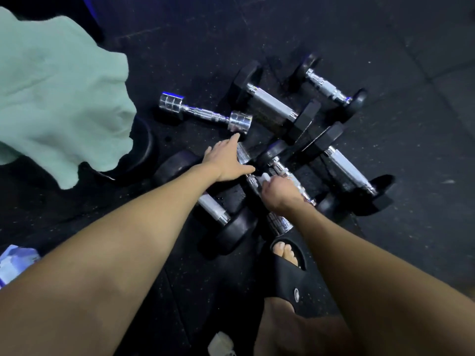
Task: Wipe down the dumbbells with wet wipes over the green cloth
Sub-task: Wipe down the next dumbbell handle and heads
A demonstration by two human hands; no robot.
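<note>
Several dumbbells lie in a heap on the dark rubber floor. A small chrome dumbbell [205, 114] lies at the back left, black hex dumbbells [276, 102] behind and right of it. My left hand [226, 160] reaches forward with straight fingers and rests on a chrome dumbbell end [243, 152] in the middle of the heap. My right hand [279, 192] grips a white wet wipe [266, 178] against a chrome handle [299, 187]. The green cloth [59, 98] lies bunched at the left, apart from the heap.
A black round-headed dumbbell [221, 214] lies under my left forearm. My foot in a black sandal [288, 255] stands just in front of the heap. A bluish wipe packet [15, 263] sits at the left edge. A white scrap [222, 343] lies at the bottom.
</note>
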